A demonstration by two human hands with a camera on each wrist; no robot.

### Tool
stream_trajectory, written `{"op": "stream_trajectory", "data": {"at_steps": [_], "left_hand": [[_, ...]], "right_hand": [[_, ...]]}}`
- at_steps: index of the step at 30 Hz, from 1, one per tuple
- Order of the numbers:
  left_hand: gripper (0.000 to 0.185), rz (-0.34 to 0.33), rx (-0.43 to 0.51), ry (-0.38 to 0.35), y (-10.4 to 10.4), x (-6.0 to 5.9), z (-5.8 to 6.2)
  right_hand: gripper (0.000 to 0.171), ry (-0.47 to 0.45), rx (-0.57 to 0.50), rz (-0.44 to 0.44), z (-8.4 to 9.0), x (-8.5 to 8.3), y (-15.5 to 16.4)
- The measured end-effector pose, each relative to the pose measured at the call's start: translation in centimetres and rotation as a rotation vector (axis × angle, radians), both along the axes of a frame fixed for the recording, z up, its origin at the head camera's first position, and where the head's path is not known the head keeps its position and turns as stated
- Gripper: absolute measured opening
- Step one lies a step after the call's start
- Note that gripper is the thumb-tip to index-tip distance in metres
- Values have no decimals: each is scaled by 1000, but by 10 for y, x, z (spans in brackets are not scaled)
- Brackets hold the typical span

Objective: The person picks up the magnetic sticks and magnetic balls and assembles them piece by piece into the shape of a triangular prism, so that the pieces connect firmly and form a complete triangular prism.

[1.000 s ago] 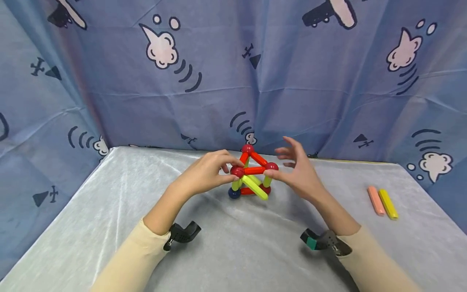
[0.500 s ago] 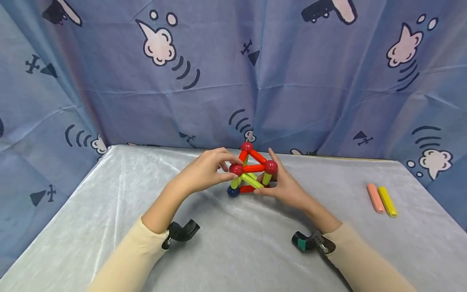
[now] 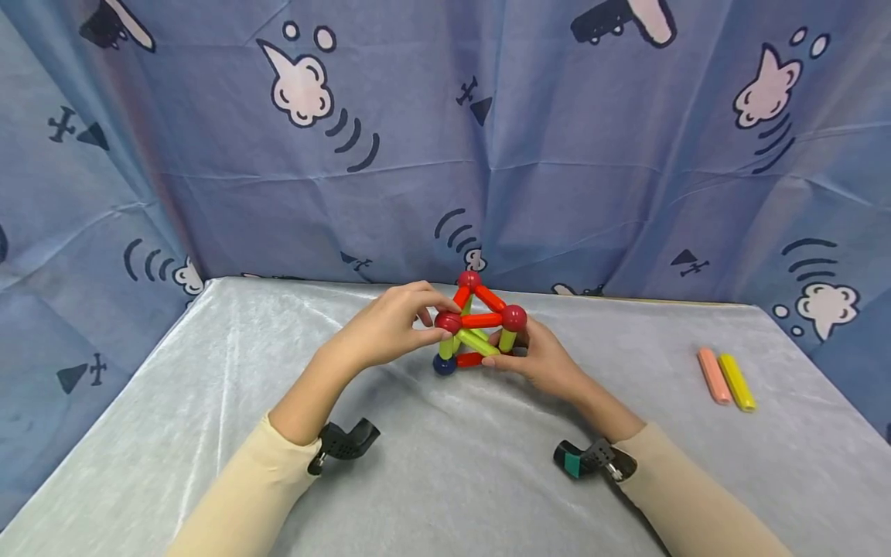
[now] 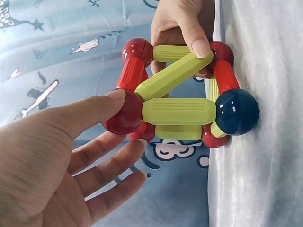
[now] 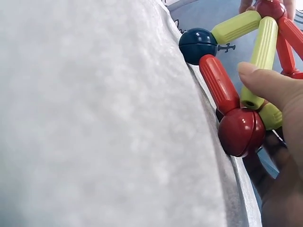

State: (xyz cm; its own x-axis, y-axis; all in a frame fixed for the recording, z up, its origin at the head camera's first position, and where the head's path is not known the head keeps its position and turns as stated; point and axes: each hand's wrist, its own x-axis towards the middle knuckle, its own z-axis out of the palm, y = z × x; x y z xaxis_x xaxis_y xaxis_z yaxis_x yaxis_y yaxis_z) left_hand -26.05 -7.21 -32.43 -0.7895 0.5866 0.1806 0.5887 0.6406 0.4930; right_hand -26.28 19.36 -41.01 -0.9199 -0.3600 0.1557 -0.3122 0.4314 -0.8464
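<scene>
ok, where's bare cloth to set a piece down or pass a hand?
Free: the left stretch of the table, between the blue curtain and the left hand; the strip between the right hand and the pink stick beside the yellow stick. Crowded: the middle, where both hands close round the rod-and-ball structure.

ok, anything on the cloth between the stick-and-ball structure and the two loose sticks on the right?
Nothing: in the head view only bare grey cloth lies between the structure and the pink stick and yellow stick.

Head view above, looking down; wrist views close, sharing toy [image 3: 476, 329].
</scene>
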Motion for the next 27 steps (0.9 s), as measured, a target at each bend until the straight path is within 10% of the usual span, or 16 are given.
{"op": "stream_trajectory", "data": {"at_steps": [11,18,24,27], "left_hand": [[29,10,-16,12,-2,2,2],[32,-12,-32,94,12,12,0],[32,-124,78,102,23,17,-4],[28,-60,177,191,22,13,-7]], "right_hand": [[39,35,41,-31,2,-6,3],[32,22,110,-202,7,-10,14],[53,-102,-17,-55,12,-9,15],[57,-116,-50,-16,17,-7,16]]}}
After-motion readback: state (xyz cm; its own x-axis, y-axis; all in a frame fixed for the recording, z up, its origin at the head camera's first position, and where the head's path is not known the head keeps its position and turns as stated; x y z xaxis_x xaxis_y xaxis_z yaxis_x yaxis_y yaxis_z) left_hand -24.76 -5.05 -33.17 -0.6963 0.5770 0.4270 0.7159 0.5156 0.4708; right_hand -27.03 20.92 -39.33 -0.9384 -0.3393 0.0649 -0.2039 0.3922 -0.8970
